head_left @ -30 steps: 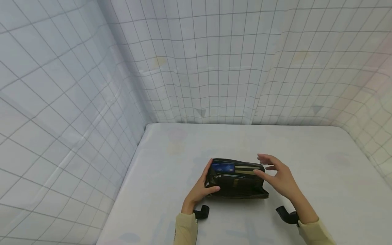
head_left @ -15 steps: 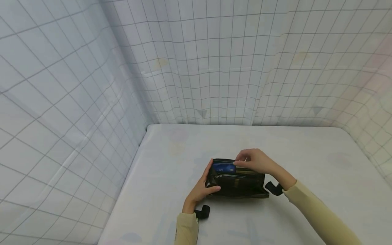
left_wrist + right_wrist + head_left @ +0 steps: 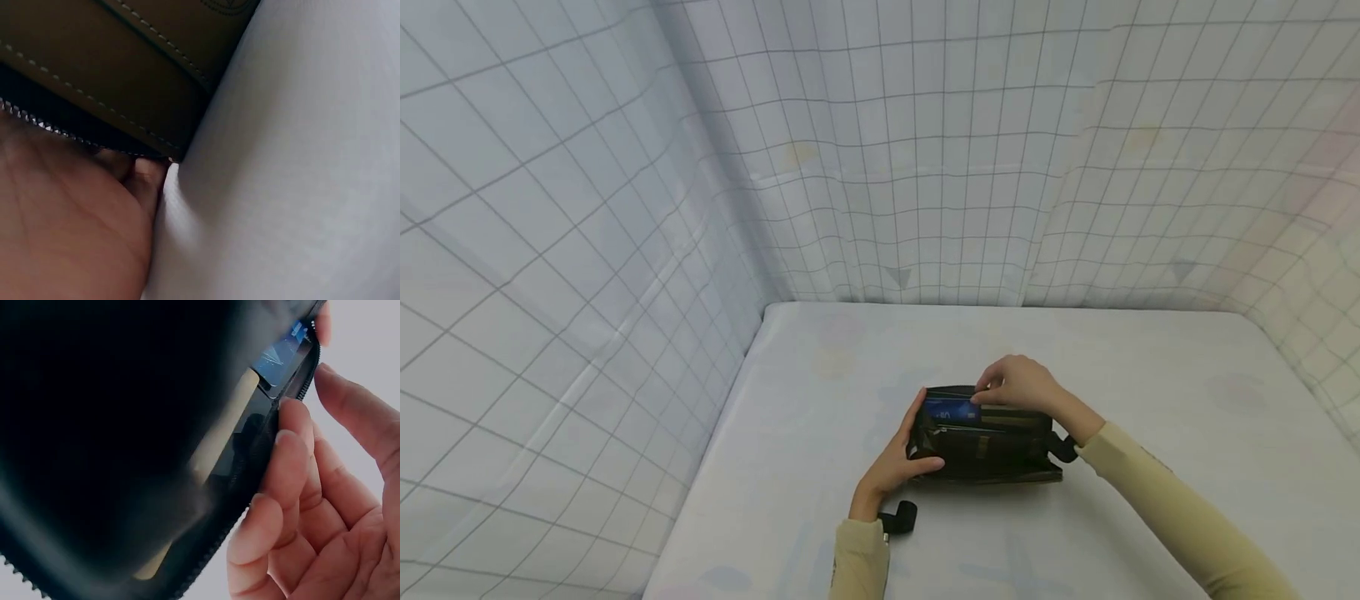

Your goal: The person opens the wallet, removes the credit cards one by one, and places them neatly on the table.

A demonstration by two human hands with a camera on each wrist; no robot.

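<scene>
Left hand [image 3: 891, 467] grips left end of long, shiny black zip wallet [image 3: 992, 452] on white table [image 3: 820, 392], thumb in front. Right hand [image 3: 1022, 385] leans in from right, fingers bent beside flat blue card [image 3: 947, 409]; cannot tell if pinching.

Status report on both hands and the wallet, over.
Left hand grips left end of dark glossy rectangular zippered wallet. Right hand at its far edge, grip unclear. Wallet open, blue rectangular card showing inside. No obstacle seen.

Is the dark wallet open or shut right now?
Open: the dark wallet gapes, and a blue card shows inside it in the head and right wrist views.
</scene>
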